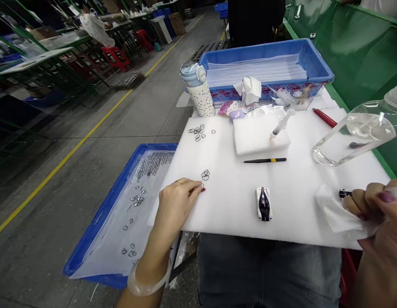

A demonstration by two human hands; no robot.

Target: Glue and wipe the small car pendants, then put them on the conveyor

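Starting at nine o'clock, the blue tray (98, 222) beside my knee has many small black rings (151, 164) loose on its clear lining, so I judge most of the stock is not yet used. My left hand (177, 201) rests on the near-left edge of the white foam pad (249, 192) covering the counter, fingers pinched together on what looks like one tiny ring; the thing is too small to be sure. Just past my fingertips, toward twelve, a little cluster of rings (205, 174) lies on the pad, and a bigger scatter of rings (198, 131) sits farther up at eleven.

At the centre, one toy car (264, 203) stands alone on the pad, apart from both hands; whether it is finished I cannot tell. Beyond it lie black tweezers (265, 160) and a syringe (281, 124) resting on a small foam block (259, 136).

At three o'clock my right hand (374, 209) is closed around a white cloth (336, 214) and a second small car (345, 193), only its dark end showing. That one seems to be the piece in work. A clear bottle (355, 134) lies tilted above.
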